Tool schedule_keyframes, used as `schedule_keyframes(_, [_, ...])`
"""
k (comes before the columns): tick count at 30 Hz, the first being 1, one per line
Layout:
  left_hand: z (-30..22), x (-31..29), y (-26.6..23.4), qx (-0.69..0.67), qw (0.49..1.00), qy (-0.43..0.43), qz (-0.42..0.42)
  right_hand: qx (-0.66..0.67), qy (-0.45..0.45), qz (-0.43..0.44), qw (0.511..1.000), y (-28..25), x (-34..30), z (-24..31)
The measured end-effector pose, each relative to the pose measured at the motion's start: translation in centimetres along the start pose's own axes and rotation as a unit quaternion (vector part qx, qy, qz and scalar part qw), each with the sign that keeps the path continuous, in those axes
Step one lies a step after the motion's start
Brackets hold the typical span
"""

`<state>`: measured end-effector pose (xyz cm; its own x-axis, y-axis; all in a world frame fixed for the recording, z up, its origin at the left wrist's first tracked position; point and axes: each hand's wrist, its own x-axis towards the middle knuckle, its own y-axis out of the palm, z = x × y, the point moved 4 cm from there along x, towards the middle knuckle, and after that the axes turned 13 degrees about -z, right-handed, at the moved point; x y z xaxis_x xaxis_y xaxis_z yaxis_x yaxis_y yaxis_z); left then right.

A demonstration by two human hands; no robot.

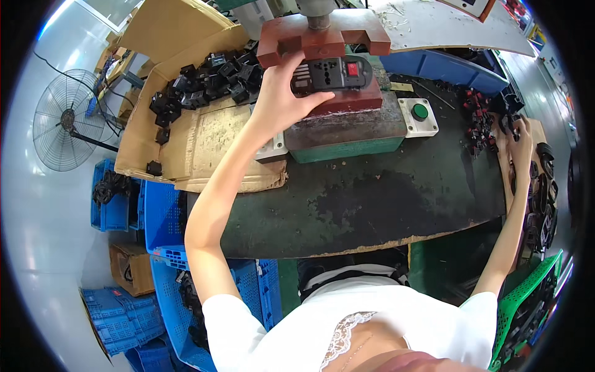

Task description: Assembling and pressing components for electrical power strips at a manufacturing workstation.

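Note:
At the press, my left hand [277,99] grips the left end of a black socket panel [338,74] with a red rocker switch, thumb along its near edge and fingers at the far side. The panel lies on the lower red press block [353,102]. Just above and behind it hangs the upper red block [322,40], with notches cut in it. My right hand [519,137] reaches far right, its fingers curled around a black plastic part [511,126] that they partly hide. Beside it, on cardboard, lie several black plastic housings [543,186].
Left of the press, a cardboard box [139,149] holds many small black parts [217,71]. A green push button [419,112] sits right of the press. Red pieces [478,124] lie near my right hand. Blue crates [167,208] stand left, a green crate [520,294] at lower right.

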<state>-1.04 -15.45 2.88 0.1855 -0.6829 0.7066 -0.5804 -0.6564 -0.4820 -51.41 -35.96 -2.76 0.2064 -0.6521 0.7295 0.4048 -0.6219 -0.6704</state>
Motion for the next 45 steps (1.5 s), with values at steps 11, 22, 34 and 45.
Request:
schedule_keyframes(11, [-3.4,-2.7,-4.3,0.001,0.997,0.078,-0.013,0.141,-0.272,-0.087,0.948,-6.0,2.4,23.8])
schedule_keyframes(22, [-3.2,-10.2,-16.2,0.179,0.982,-0.027,-0.059,0.36,-0.438,-0.034,0.823,-3.7,2.1,30.9])
schedule_keyframes(34, [-3.3,-14.5,-21.9,0.207,0.959,-0.156,-0.118,0.671,0.137,0.271,0.676,2.5,1.2,32.6])
schedule_keyframes(45, [-2.4,-15.2,-22.6,0.243,0.948,-0.167,-0.119,0.664,0.132,0.39,0.624,11.6,9.5,31.3])
